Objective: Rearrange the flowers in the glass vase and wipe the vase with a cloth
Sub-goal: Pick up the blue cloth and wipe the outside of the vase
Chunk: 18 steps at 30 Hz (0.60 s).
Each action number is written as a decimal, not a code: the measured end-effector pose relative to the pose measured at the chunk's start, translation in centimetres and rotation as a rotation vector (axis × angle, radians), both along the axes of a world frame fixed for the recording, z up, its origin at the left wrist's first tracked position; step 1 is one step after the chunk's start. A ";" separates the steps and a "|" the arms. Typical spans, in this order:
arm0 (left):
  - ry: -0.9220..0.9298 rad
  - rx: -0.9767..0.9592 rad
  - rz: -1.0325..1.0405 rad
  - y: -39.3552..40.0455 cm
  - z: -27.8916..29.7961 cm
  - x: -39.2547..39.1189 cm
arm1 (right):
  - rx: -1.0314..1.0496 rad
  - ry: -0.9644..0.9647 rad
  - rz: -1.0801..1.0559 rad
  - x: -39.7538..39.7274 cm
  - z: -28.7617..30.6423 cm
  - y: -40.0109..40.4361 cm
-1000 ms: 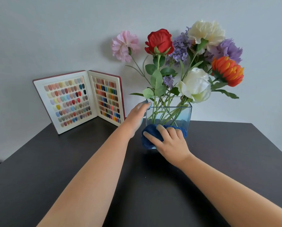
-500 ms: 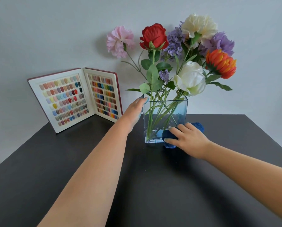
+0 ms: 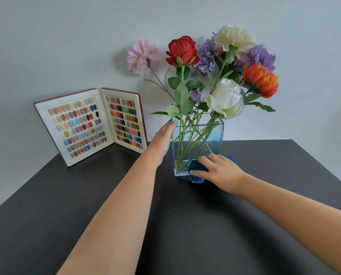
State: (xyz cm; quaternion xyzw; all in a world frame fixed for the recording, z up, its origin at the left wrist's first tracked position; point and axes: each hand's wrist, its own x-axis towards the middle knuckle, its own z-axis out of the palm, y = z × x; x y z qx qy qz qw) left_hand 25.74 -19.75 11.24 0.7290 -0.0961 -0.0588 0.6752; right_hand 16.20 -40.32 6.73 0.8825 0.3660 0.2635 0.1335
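Note:
A rectangular clear glass vase (image 3: 215, 135) stands on the dark table (image 3: 86, 205). It holds several artificial flowers (image 3: 205, 62): pink, red, lilac, cream, white and orange blooms on green stems. My left hand (image 3: 162, 139) lies flat against the vase's left wall, fingers reaching its top rim. My right hand (image 3: 219, 170) presses a dark blue cloth (image 3: 196, 167) against the lower right of the vase's front face. Part of the cloth shows behind my right hand at the vase's right corner.
An open book of coloured nail samples (image 3: 90, 124) stands upright against the grey wall at the back left. The table's right edge runs diagonally at the far right, its left edge at the lower left.
My right hand swept the cloth from the front left of the vase to its right corner, and now sits back on the lower right front. My left hand stayed on the vase's left side.

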 end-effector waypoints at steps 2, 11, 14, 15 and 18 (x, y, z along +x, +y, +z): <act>-0.010 0.005 -0.004 0.0 -0.2 0.2 | 0.042 0.000 -0.003 -0.5 0.7 -1.6; -0.025 0.040 -0.003 0.3 -0.4 0.8 | 0.453 -0.188 -0.042 0.9 4.9 -3.2; -0.019 0.037 -0.009 0.4 -0.4 0.9 | 0.327 -0.066 -0.023 0.0 1.3 -3.2; -0.016 0.037 -0.011 0.4 -0.4 0.9 | 0.263 -0.008 -0.031 -0.3 0.1 -3.3; -0.021 0.037 -0.017 0.4 -0.3 0.8 | 0.160 0.092 -0.044 -0.6 -1.0 -4.1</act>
